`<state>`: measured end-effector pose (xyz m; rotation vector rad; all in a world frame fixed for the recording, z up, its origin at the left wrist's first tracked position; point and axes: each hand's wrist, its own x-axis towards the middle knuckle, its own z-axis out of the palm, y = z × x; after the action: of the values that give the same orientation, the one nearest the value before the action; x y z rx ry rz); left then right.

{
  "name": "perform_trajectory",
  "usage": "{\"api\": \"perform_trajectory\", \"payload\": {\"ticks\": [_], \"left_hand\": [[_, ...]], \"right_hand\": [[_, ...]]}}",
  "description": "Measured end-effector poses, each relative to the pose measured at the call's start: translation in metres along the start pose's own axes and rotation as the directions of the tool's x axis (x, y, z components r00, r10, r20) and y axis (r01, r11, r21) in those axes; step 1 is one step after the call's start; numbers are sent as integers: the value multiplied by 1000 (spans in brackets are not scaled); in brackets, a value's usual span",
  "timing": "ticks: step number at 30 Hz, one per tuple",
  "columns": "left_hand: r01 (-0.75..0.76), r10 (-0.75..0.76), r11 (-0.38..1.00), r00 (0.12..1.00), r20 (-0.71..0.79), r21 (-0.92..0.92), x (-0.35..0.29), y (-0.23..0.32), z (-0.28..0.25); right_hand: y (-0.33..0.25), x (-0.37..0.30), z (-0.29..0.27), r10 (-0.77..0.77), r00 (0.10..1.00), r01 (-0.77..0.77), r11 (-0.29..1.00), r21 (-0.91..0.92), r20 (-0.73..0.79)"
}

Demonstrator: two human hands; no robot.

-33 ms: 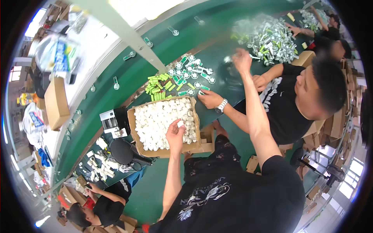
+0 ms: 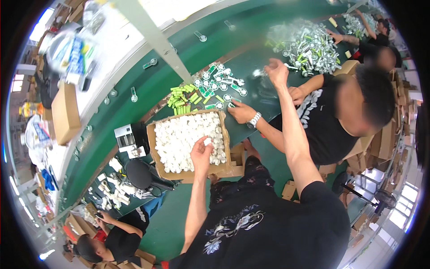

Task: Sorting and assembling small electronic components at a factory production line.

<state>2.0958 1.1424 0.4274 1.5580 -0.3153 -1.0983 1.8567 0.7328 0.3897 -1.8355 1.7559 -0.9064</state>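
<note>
Mid-frame, the left hand (image 2: 201, 154) pinches a white piece (image 2: 207, 141) over a carton (image 2: 227, 145); the right hand (image 2: 276, 72) hovers toward upper right.

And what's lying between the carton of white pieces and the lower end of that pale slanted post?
In the head view, a heap of small yellow-green cylinders lies between the carton and the post.

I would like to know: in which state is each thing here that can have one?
Left grip: closed on a small white piece
Right grip: fingers bent; whether it holds anything is unclear
Cardboard box: open, filled with white pieces
Green cylinders: loosely piled
Green-and-white parts: loosely heaped, uncovered
Big heap at upper right: loose
Fan: unclear whether turning
</note>
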Motion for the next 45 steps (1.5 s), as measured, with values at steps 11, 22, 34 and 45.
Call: {"api": "perform_trajectory", "payload": {"ticks": [11,22,34,45], "left_hand": [[207,-39,762,961,275,-614,-15,38,-13],[293,-265,654,952,151,-697,-33,-7,-23],[218,-160,861,974,164,-460,-35,-4,-109],[227,-191,915,972,138,-334,-42,33,-88]], "right_hand": [[-156,-173,-46,-104,760,-608,238,758,642],[-142,-296,1,-394,638,-232,720,654,661],[-203,-351,27,-421,589,-102,807,581,689],[-195,-323,28,-610,493,170,767,619,620]]}}
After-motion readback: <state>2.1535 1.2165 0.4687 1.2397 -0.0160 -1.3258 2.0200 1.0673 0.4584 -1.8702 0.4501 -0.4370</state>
